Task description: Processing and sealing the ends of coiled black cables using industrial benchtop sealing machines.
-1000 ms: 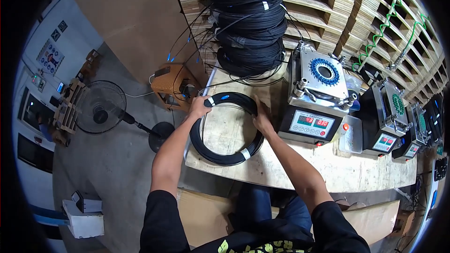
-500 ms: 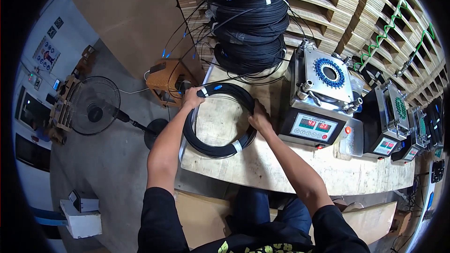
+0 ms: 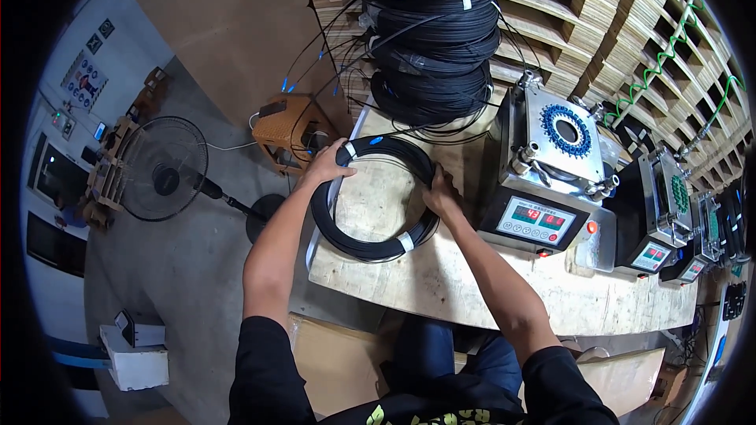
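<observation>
While both hands are busy at the left end of the plywood tabletop (image 3: 598,299), a tall stack of black cable coils (image 3: 433,43) stands just beyond them, its loose ends with blue tips straggling out past the left hand. A tan perforated box (image 3: 285,127) sits beyond that hand and to its left, and farther left a black pedestal fan (image 3: 165,179) stands on the floor. Close on the right hand's right side is a benchtop machine (image 3: 531,220) with red digits lit on its panel and a ring of blue parts on its metal plate; it limits the room there. Past it come a clear tray (image 3: 602,248) and a second machine (image 3: 652,216) with green parts, with stacked pallets (image 3: 543,12) behind.

The left hand (image 3: 324,165) is closed around the far left of a black cable coil (image 3: 358,247), beside a white band. The right hand (image 3: 442,191) grips the coil's right side, its thumb toward the inner edge; its fingers are dark and partly hidden, so their exact curl is hard to judge.

Between the hands, the coil forms a neat round ring, with a second white band (image 3: 405,242) nearer the body and a blue connector (image 3: 376,141) along its far edge.
</observation>
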{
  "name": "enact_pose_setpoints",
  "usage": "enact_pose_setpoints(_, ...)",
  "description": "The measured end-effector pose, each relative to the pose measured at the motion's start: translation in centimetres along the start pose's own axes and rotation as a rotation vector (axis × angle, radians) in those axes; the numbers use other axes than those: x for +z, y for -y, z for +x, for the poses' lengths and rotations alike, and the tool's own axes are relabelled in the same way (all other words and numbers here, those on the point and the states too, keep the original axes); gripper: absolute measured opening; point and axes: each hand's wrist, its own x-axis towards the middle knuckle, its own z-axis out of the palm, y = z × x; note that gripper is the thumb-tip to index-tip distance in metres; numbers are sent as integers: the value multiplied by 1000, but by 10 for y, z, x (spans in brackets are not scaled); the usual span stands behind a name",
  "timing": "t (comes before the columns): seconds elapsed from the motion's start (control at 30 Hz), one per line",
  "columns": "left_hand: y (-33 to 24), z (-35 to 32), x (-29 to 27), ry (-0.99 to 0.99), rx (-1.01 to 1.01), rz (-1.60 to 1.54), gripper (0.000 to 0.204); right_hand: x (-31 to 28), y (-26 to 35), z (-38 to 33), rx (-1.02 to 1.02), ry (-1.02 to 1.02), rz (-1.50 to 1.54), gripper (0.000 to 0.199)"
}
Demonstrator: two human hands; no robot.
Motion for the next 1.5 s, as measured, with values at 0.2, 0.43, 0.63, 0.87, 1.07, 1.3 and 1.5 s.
enact_pose_setpoints(0.2,3,-59,-14,-211,-267,-662,80,6,-21,9,-108,-108,112,72)
enact_pose_setpoints(0.43,-32,-174,37,-502,-540,-690,71,9,-45,-30,-248,-156,261,63)
enact_pose_setpoints(0.63,-53,-187,41,-492,-484,-817,72,8,-30,-52,-107,-23,213,70)
enact_pose_setpoints(0.87,-69,-188,40,-467,-383,-899,72,-6,-34,-75,55,40,425,75)
enact_pose_setpoints(1.07,-58,-195,39,-439,-335,-940,77,19,-16,-116,92,192,945,73)
enact_pose_setpoints(1.3,-31,-185,51,-431,-375,-968,68,33,-3,-113,73,115,1008,63)
enact_pose_setpoints(1.5,-31,-180,53,-411,-351,-973,71,32,-14,-113,8,97,1056,67)
